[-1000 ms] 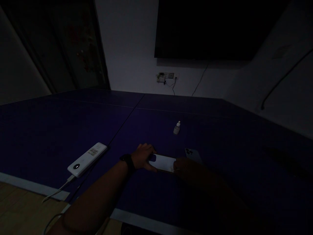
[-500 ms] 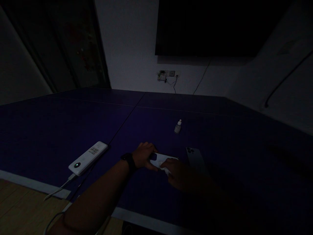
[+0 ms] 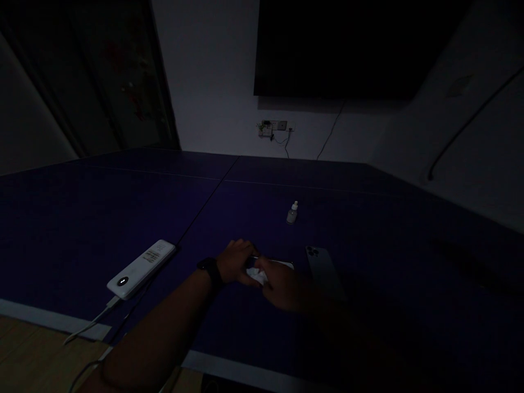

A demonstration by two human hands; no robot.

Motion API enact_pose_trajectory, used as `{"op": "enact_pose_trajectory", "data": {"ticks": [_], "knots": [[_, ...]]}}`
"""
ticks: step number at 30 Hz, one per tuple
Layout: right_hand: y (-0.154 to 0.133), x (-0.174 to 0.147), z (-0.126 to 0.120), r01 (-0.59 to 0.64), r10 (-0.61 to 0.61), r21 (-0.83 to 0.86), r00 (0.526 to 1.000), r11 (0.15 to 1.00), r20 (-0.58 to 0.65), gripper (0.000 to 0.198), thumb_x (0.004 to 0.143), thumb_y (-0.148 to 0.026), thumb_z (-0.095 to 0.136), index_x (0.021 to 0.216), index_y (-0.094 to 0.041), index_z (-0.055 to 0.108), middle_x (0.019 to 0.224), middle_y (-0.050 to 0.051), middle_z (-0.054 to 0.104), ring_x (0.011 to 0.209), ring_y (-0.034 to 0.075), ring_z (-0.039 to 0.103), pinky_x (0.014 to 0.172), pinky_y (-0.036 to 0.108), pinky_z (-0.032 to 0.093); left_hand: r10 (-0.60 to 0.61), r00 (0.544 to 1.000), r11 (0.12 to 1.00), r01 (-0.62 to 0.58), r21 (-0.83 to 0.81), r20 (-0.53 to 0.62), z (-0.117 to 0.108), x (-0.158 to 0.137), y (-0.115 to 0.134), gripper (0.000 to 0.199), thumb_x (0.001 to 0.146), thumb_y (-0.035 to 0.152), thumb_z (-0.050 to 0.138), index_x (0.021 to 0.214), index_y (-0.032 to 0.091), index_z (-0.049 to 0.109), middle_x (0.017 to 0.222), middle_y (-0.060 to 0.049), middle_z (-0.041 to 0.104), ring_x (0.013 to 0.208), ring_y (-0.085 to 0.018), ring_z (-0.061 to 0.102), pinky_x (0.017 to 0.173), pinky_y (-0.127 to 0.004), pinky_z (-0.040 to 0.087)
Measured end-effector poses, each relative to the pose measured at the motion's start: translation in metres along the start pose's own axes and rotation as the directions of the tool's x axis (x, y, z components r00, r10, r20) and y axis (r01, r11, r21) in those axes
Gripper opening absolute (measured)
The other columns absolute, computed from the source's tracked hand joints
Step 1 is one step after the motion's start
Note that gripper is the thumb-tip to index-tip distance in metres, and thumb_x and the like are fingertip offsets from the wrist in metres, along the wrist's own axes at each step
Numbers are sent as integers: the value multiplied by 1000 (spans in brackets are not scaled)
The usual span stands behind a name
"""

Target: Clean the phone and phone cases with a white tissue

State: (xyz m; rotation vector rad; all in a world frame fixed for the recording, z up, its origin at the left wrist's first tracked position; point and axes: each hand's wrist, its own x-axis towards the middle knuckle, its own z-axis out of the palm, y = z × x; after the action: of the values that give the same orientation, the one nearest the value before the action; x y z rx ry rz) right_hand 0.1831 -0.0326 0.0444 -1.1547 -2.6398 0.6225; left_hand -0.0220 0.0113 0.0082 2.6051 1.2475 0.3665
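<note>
On the table, my left hand [image 3: 235,262], with a dark watch at the wrist, grips the left end of a white phone case [image 3: 289,265]. A dark patch at that end looks like the camera cutout. My right hand [image 3: 282,285] is closed on a crumpled white tissue [image 3: 257,275] and presses it against the case near my left fingers, covering much of the case. To the right of my hands lies a blue-grey phone [image 3: 325,270], camera side up. A small dropper bottle [image 3: 292,214] stands beyond them.
A white power bank [image 3: 143,267] with a lit round display lies at left, its white cable [image 3: 88,326] running over the table's near edge. The dark blue table [image 3: 184,202] reaches a wall with sockets [image 3: 275,126] and a large dark screen [image 3: 335,49].
My right hand has moved left along the phone case with the tissue, towards the dark cutout end. My left hand keeps its hold. The whole view has shifted slightly.
</note>
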Motion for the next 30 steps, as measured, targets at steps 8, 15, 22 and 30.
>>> {"op": "enact_pose_trajectory", "data": {"ticks": [8, 15, 22, 30], "knots": [[28, -31, -32, -256, 279, -162, 949, 953, 143, 39, 81, -7, 56, 117, -20, 62, 111, 12, 70, 93, 22, 69, 73, 28, 48, 9, 1000, 1000, -10, -21, -26, 0, 0, 1, 70, 63, 68, 81, 111, 23, 58, 112, -7, 63, 102, -30, 55, 84, -37, 37], [28, -9, 8, 121, -130, -113, 988, 986, -79, 33, 86, -3, 49, 112, -14, 67, 119, 13, 69, 115, 23, 63, 101, 36, 47, -9, 1000, 1000, 8, -15, -21, 0, -1, 4, 68, 64, 64, 82, 111, 23, 56, 112, -6, 63, 103, -29, 54, 84, -38, 36], [26, 3, 25, 77, -135, -252, 966, 965, -220, 31, 85, -6, 50, 110, -10, 69, 124, 18, 67, 113, 28, 63, 100, 43, 50, -19, 1000, 1000, 19, -7, -17, 1, 1, 2, 65, 63, 63, 83, 106, 22, 55, 115, -6, 62, 104, -29, 54, 85, -38, 36], [38, -15, 5, 150, -182, -302, 980, 941, -78, 32, 86, -11, 52, 110, -13, 72, 115, 14, 74, 107, 25, 69, 98, 38, 53, -17, 999, 1000, 17, -3, -31, -1, -1, 4, 66, 63, 62, 83, 109, 23, 58, 113, -6, 63, 104, -30, 56, 83, -37, 37]]}}
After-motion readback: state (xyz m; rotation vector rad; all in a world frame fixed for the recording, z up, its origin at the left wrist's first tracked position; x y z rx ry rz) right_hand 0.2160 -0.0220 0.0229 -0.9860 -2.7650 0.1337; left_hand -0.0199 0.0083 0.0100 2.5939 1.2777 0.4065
